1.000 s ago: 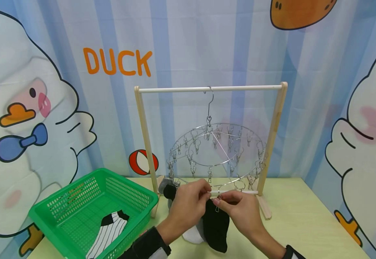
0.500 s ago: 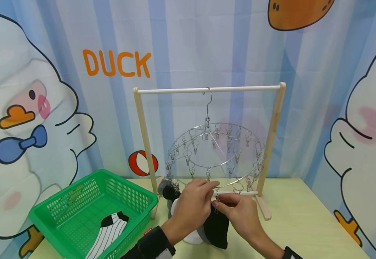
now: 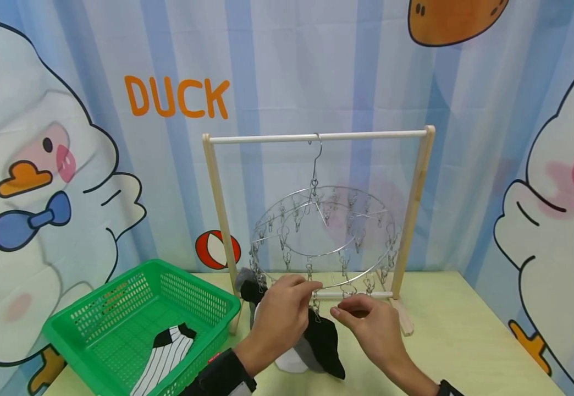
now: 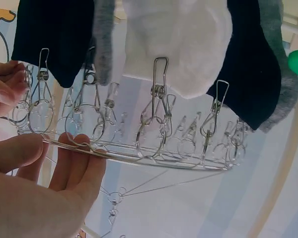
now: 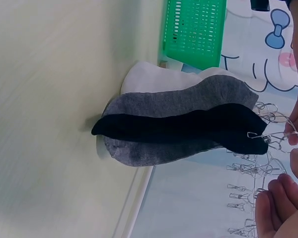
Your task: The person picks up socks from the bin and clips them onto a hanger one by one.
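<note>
A round wire sock hanger [image 3: 321, 253] with several clips hangs by its hook. My left hand [image 3: 279, 319] holds the near rim of its ring between thumb and fingers, seen closely in the left wrist view. A black sock [image 3: 324, 341] hangs from a clip just right of this hand, beside a grey sock [image 5: 159, 104]. My right hand [image 3: 376, 327] is a little right of the black sock, apart from it, its fingers loosely bent around nothing. In the left wrist view, a white sock [image 4: 179, 44] and another black sock [image 4: 251, 64] hang from clips further along the rim.
A white bar [image 3: 267, 138] on a wooden frame [image 3: 418, 203] carries the hanger. To the left stands a green basket [image 3: 94, 297] with a striped sock [image 3: 165, 357] in it. All stand on a pale table [image 3: 465, 341] before a duck-print curtain [image 3: 287, 66].
My right hand has let go of the clip at the black sock and drawn away to the right. The ring has turned, carrying the black sock slightly left; my left hand shifted left with it.
</note>
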The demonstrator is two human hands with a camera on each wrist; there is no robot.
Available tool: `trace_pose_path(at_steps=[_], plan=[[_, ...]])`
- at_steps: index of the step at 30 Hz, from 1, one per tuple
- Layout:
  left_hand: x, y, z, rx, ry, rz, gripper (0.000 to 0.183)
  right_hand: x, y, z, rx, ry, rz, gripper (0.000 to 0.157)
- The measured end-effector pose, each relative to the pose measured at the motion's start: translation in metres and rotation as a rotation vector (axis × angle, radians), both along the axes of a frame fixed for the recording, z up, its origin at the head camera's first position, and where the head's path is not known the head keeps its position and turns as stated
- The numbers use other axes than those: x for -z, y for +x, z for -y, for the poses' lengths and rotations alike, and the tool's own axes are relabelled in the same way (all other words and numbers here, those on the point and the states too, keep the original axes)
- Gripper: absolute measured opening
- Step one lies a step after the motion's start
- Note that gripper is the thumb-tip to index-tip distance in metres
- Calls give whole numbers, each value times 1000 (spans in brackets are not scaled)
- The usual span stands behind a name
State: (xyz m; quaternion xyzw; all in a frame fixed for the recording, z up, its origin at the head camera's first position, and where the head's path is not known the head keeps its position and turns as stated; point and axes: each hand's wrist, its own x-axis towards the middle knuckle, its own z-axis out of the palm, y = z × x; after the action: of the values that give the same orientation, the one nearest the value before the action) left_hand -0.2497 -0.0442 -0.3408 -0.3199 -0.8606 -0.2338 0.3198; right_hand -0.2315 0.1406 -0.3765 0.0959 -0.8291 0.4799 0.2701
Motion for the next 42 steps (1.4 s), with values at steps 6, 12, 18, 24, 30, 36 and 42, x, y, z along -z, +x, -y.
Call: trace_pose_path(at_steps=[6,12,18,24,30,36,42], plan=[[1,-2,9,-5,12,-34,25,0,2,-2,50,5,19,22],[0,-3,20,-44,13,-32,24,-1,-2,0,32,20,29,29],[0,-3,24,-64,9,41,23,-2,-5,5,-81,7,40,34],[-1,-2,24,-51,20,47,22,-4,-7,7,-136,-40,57,32],[-1,-1,24,-51,4,56,24,-7,-6,9,-139,-44,56,26],[-3,0,23,-64,-18,68,24,-9,-5,8,-125,-50,50,21],[-3,0,21,-51,-31,60,25,-9,-5,7,-96,-41,45,22]])
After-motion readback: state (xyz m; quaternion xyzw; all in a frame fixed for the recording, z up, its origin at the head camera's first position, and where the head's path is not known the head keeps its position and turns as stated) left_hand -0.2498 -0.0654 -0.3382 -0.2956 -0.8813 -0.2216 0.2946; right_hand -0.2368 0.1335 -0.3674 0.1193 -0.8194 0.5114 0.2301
